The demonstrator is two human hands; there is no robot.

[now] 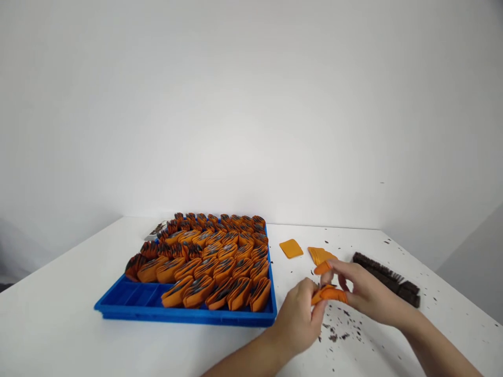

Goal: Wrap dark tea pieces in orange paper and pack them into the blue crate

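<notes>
Between the fingertips of both my hands is a small orange folded sheet (329,294) with something dark at its fold. My left hand (301,317) pinches it from the left, thumb below. My right hand (365,293) has its thumb side against the same sheet, and its index finger is bent over it. Another bit of orange (323,268) shows at the right index fingertip; whether it is a separate sheet or a finger cover is unclear. Just beyond the hands lie a fanned stack of orange sheets (319,255) and a squarer orange stack (291,248).
Left of my hands, a blue compartment tray (176,315) holds rows of folded orange bundles (198,291) with dark edges. A dark brown crumbly block strip (387,279) lies at the right. Dark flakes (334,335) litter the white table (58,314). A small box (156,230) sits behind the tray.
</notes>
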